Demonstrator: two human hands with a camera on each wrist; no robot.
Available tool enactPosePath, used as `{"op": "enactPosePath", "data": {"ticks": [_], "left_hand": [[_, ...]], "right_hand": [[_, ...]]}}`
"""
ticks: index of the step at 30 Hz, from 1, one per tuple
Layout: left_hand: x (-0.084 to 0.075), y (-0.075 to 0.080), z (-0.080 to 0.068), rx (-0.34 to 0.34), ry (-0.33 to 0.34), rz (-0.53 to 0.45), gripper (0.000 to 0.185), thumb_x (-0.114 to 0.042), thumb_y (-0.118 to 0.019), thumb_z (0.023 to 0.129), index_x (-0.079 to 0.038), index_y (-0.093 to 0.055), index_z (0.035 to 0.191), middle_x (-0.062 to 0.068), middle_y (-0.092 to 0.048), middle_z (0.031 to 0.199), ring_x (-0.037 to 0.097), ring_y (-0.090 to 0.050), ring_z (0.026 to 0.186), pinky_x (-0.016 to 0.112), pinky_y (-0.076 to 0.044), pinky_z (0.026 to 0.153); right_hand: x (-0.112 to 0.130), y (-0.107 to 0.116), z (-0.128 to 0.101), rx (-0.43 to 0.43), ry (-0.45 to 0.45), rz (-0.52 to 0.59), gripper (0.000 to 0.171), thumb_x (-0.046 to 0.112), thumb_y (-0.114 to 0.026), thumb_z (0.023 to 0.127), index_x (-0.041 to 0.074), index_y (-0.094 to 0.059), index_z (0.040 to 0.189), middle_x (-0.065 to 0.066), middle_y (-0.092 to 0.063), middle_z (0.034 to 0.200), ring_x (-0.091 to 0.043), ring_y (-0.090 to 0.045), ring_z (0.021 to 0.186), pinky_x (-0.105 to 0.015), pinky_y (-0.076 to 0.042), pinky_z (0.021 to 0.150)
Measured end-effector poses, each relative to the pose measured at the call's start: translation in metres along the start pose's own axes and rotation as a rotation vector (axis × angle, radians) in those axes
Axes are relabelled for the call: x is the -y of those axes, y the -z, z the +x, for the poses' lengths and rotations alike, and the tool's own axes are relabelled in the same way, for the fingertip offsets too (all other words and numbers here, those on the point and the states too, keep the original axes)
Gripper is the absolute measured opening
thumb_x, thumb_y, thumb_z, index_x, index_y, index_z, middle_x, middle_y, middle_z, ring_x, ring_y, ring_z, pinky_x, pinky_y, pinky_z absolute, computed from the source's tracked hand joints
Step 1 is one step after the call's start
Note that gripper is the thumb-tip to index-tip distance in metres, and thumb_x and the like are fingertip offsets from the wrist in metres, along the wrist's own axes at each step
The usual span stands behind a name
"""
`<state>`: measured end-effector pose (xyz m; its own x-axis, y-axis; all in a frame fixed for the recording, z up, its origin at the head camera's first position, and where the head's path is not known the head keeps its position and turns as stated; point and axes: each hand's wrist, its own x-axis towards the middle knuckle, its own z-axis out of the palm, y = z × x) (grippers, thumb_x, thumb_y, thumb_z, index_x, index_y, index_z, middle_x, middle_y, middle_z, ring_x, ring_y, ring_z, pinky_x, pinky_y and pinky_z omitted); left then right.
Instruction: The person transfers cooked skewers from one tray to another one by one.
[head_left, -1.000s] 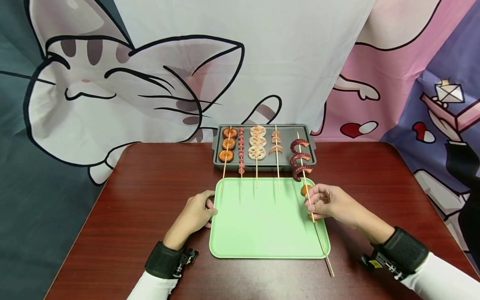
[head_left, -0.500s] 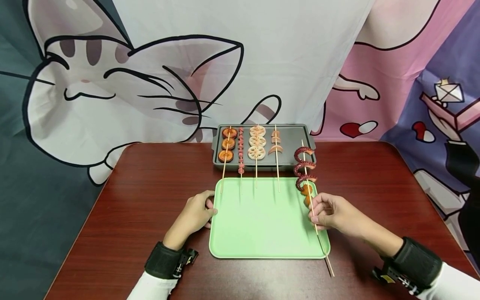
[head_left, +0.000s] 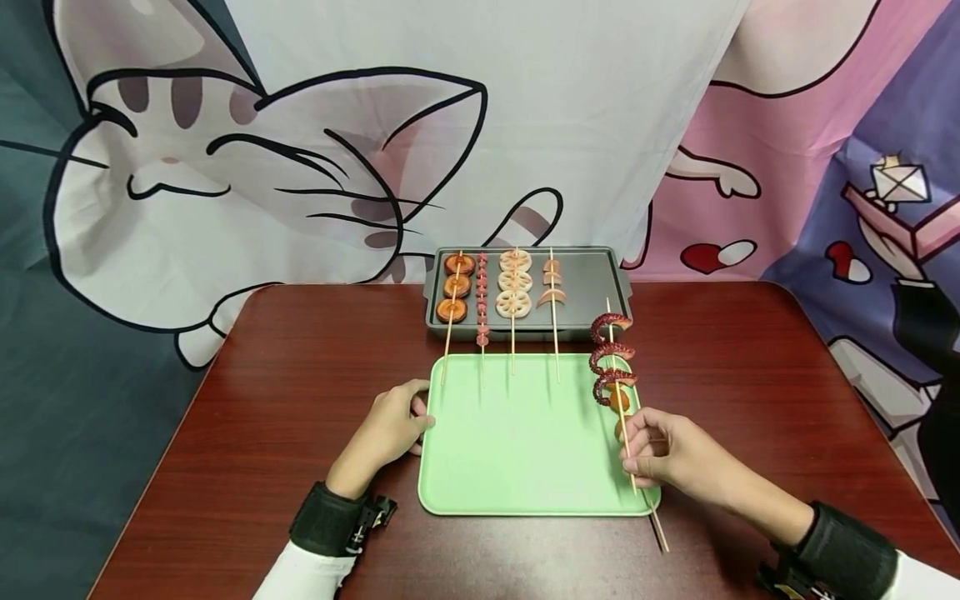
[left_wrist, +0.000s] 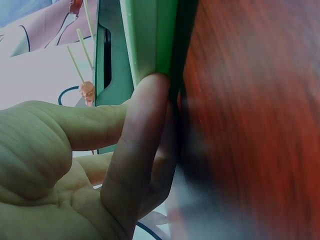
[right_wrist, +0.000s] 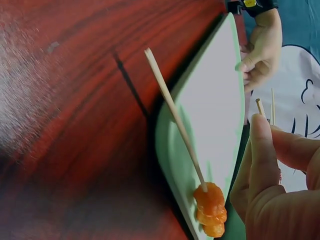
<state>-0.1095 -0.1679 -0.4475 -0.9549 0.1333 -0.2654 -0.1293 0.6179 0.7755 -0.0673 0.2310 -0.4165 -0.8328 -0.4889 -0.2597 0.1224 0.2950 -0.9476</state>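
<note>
My right hand (head_left: 667, 454) pinches the lower stick of a tentacle skewer (head_left: 617, 351), three dark red curls held over the right side of a green tray (head_left: 517, 450). Under it, on the tray, lies a skewer of orange balls (right_wrist: 210, 205); its stick sticks out past the tray's front right corner. In the right wrist view, the end of the tentacle skewer's stick shows above my fingertips. My left hand (head_left: 390, 423) grips the tray's left edge; in the left wrist view a finger (left_wrist: 145, 110) presses against the rim.
Behind the green tray stands a grey baking tray (head_left: 588, 287). On it lie a mushroom skewer (head_left: 454, 288), a pink skewer (head_left: 482, 300), a lotus root skewer (head_left: 514, 283) and a skewer of pale curved pieces (head_left: 552, 296). A printed curtain (head_left: 600, 108) hangs behind the brown table (head_left: 315, 367).
My right hand has drawn the tentacle skewer toward me, off the grey baking tray and over the green tray's right side. My left hand has stayed put.
</note>
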Motion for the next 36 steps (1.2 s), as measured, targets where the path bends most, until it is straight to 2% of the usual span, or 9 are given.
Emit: {"op": "enactPosePath", "data": {"ticks": [20, 36], "left_hand": [[0.0, 0.0, 0.001, -0.001, -0.002, -0.012, 0.052, 0.007, -0.069, 0.093, 0.003, -0.054, 0.143, 0.013, -0.056, 0.089, 0.019, -0.063, 0.057, 0.031, -0.061, 0.049], [-0.001, -0.001, -0.001, -0.008, -0.002, -0.006, 0.052, 0.007, -0.069, 0.093, 0.003, -0.055, 0.142, 0.012, -0.056, 0.088, 0.02, -0.063, 0.058, 0.031, -0.061, 0.049]], "right_hand": [[-0.012, -0.021, -0.016, 0.029, -0.077, 0.008, 0.03, -0.005, -0.076, 0.088, -0.014, -0.055, 0.108, -0.011, -0.065, 0.089, -0.016, -0.071, 0.078, -0.039, -0.067, 0.069], [-0.013, -0.026, -0.015, 0.076, -0.128, 0.07, 0.029, -0.006, -0.076, 0.088, -0.015, -0.056, 0.106, -0.009, -0.065, 0.088, -0.015, -0.071, 0.079, -0.037, -0.067, 0.07]]}}
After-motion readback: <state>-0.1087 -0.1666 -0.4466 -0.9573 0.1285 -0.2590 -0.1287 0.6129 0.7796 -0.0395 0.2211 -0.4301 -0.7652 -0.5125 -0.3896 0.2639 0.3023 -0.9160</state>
